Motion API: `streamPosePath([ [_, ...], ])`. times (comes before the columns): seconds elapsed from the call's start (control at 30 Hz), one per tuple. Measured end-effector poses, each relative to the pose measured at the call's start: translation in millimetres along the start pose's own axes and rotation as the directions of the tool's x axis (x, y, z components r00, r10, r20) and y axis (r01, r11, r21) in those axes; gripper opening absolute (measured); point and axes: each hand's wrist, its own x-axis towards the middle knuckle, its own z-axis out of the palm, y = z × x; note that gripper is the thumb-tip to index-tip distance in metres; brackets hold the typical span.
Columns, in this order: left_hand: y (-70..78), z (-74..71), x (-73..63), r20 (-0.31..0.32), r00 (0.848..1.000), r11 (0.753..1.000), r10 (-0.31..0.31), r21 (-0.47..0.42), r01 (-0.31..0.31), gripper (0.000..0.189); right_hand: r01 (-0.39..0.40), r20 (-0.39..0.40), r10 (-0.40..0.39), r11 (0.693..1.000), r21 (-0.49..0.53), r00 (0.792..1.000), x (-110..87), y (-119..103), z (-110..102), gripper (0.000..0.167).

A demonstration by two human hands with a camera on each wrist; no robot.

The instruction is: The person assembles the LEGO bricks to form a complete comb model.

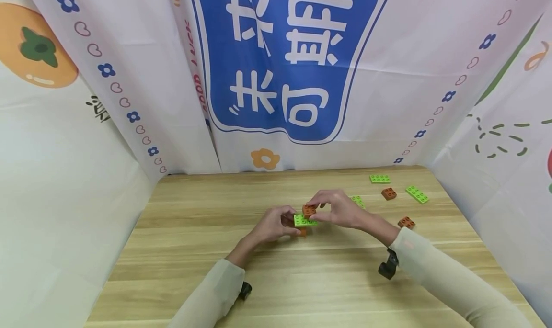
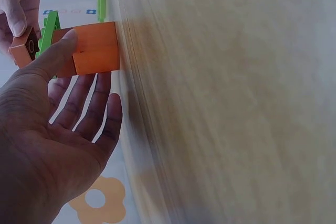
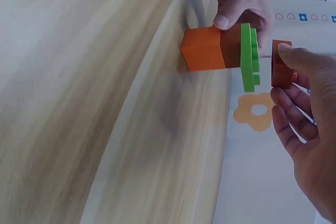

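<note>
My left hand [image 1: 273, 224] grips a small stack standing on the wooden table, thumb on its near side. At the base of the stack is an orange block [image 3: 202, 49]; a brown brick [image 3: 231, 49] sits on it, and a bright green studded plate [image 3: 247, 61] tops it. Just over this plate, my right hand [image 1: 340, 209] pinches a second brown brick [image 3: 282, 69] between thumb and fingers. A narrow gap shows between that brick and the plate's studs in the right wrist view. In the left wrist view the left fingers reach behind the orange block [image 2: 97, 48].
On the right of the table [image 1: 194, 265] lie loose pieces: a green plate [image 1: 380, 179] at the back, another green plate [image 1: 417, 194] by the right edge, a third plate [image 1: 358, 201] partly behind the right hand, and brown bricks [image 1: 389, 193]. Printed cloth [image 1: 371, 103] surrounds the table.
</note>
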Motion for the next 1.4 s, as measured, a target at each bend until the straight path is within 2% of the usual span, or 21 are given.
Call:
streamPosePath([
  [0.27, -1.1, 0.5, -0.4, 0.001, 1.000, 1.000, 0.008, -0.008, -0.008, 0.034, -0.005, -0.006, 0.005, 1.000, -0.015, 1.000, 3.0, -7, 9, 0.031],
  [0.83, -1.9, 0.2, 0.2, 0.009, 1.000, 1.000, 0.022, 0.001, -0.022, 0.035, -0.084, 0.021, 0.084, 0.996, -0.020, 0.996, 6.4, -10, 20, 0.032],
  [1.4, -1.0, -0.3, 0.2, 0.010, 1.000, 1.000, 0.029, -0.003, -0.029, 0.033, -0.058, 0.023, 0.059, 0.998, -0.023, 0.998, 7.1, -9, 25, 0.029],
])
